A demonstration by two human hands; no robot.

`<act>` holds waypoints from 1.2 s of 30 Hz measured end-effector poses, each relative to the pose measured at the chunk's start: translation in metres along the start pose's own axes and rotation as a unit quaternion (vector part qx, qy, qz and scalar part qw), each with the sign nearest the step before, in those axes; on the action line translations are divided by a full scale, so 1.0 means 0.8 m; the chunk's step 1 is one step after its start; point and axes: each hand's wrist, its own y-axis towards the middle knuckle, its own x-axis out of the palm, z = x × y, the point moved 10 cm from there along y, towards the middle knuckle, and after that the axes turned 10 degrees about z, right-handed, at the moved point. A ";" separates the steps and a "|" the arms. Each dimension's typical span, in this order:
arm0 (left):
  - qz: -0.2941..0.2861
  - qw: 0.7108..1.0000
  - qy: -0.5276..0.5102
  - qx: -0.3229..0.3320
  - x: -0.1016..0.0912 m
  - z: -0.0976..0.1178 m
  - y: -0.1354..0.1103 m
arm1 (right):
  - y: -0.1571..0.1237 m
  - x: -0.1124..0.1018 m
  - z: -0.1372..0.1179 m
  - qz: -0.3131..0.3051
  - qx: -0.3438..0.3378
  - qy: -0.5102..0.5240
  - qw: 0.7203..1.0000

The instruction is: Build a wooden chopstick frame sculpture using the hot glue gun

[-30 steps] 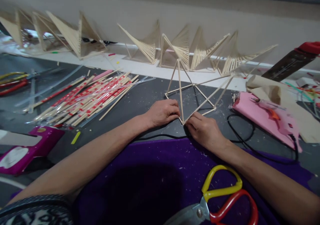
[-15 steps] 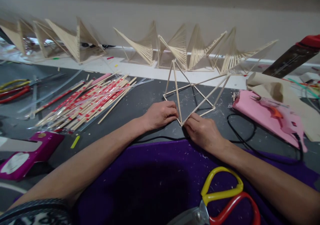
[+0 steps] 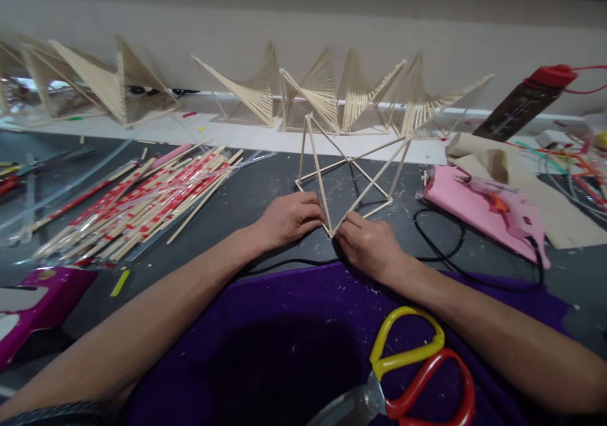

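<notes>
A bare frame of thin wooden sticks (image 3: 318, 173) stands on the grey table, its joined sticks rising to two raised corners. At the frame's near bottom corner, my left hand (image 3: 294, 219) pinches a base stick from the left. My right hand (image 3: 370, 241) is closed on the stick on the other side of that same corner. Both sets of fingertips partly hide the sticks they grip. Scissors (image 3: 412, 363) with one yellow and one red handle lie on the purple cloth (image 3: 265, 325) below my right forearm.
Several finished stick models (image 3: 241, 91) line the white ledge at the back. Plastic-wrapped wooden sticks (image 3: 142, 205) lie left. At right, a glue gun (image 3: 502, 201) with a black cord rests on pink material (image 3: 441, 189), near brown paper (image 3: 564, 211) and a dark bottle (image 3: 526, 103).
The whole scene has shifted left in view as the camera turned right, showing more of the bottle. Both hands keep their hold at the stick frame's near corner.
</notes>
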 end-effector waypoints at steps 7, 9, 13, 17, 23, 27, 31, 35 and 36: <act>0.000 1.000 0.010 0.001 -0.003 0.001 0.000 | 0.002 0.000 -0.001 -0.034 0.003 -0.006 0.999; -0.001 1.000 0.013 -0.003 -0.003 0.001 0.000 | 0.002 0.000 0.000 -0.040 0.006 -0.005 0.999; 0.001 1.000 0.013 -0.004 -0.004 0.002 0.001 | 0.002 0.000 -0.001 -0.037 0.005 0.001 0.999; -0.002 1.000 0.013 -0.004 -0.003 0.002 0.000 | 0.002 0.000 0.000 -0.028 0.005 0.004 1.000; -0.007 1.000 0.007 -0.004 0.000 -0.001 -0.002 | 0.002 0.001 -0.002 -0.016 -0.005 0.002 1.000; -0.011 1.000 0.009 -0.009 0.001 -0.002 -0.002 | 0.001 0.003 -0.001 -0.015 -0.006 0.004 1.000; -0.011 1.000 0.014 -0.010 0.001 -0.002 -0.002 | 0.000 0.003 -0.001 -0.013 -0.007 0.002 1.000; -0.007 1.000 0.016 -0.008 0.002 -0.003 -0.002 | 0.000 0.003 -0.001 -0.017 -0.004 -0.003 1.000; -0.007 1.000 0.017 -0.009 0.002 -0.003 -0.003 | 0.000 0.003 -0.001 -0.018 -0.002 -0.005 1.000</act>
